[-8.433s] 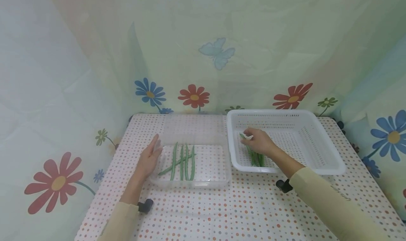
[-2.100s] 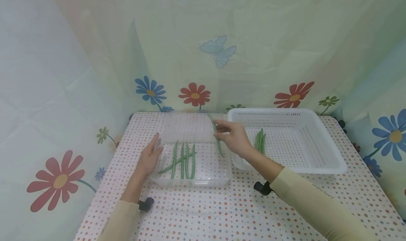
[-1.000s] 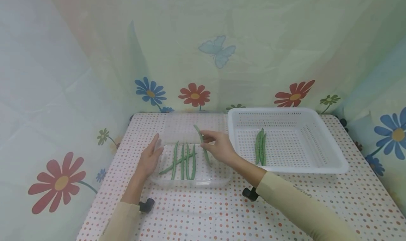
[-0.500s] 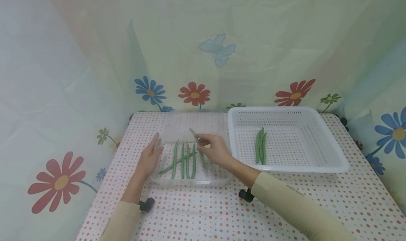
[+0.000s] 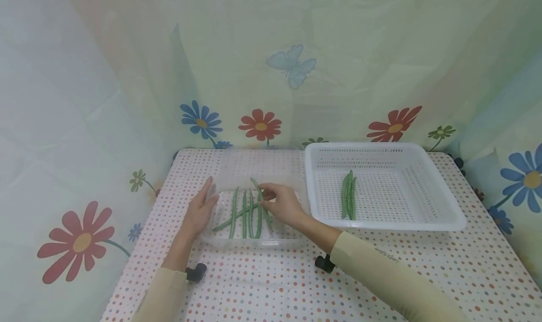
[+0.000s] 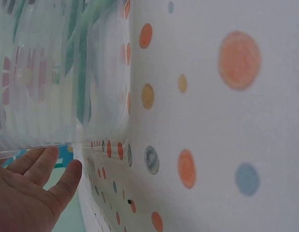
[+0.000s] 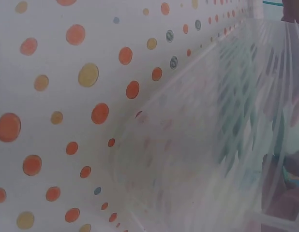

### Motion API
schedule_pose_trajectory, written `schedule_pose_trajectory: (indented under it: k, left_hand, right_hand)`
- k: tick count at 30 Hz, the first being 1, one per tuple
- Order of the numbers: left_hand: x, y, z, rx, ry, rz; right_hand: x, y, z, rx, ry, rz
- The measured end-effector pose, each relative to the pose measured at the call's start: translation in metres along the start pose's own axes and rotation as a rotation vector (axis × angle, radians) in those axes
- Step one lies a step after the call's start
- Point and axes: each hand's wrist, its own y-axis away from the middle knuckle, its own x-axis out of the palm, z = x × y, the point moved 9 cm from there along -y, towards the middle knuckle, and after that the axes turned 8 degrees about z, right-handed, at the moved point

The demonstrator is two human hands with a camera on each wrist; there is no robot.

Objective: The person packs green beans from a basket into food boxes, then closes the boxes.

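A clear plastic container (image 5: pixel 288 242) sits at the table's middle, its lid (image 5: pixel 235 164) folded back behind it. Several green beans (image 5: pixel 233 213) lie inside, most of them upright in view, one slanting across beneath. My right hand (image 5: pixel 282 204) pinches another green bean (image 5: pixel 267 217) over the container, tilted beside the rightmost one; whether its lower end touches the bottom I cannot tell. With fingers extended, my left hand (image 5: pixel 199 212) rests at the container's left side. The left wrist view has that hand (image 6: pixel 33 188) by the clear ribbed wall (image 6: pixel 38 116).
To the right stands a white perforated basket (image 5: pixel 394 225) with 3 green beans (image 5: pixel 349 197) lying together at its left. A dotted cloth (image 5: pixel 254 293) covers the table. A flowered curtain (image 5: pixel 338 77) hangs behind and at both sides.
My right hand took a green bean out of the basket, carried it left over the container and has lowered it beside the others. My left hand has stayed in place.
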Motion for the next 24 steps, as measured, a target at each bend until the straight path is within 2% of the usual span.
schedule_pose_trajectory:
  k: [12,24]
  left_hand:
    - [0.001,-0.001,0.001,0.009,-0.001,0.002]
    - [0.001,-0.002,0.002,-0.005,-0.011,0.000]
  right_hand:
    - [0.010,-0.007,-0.019,0.134,0.061,0.074]
    - [0.021,-0.008,-0.023,0.143,0.060,0.140]
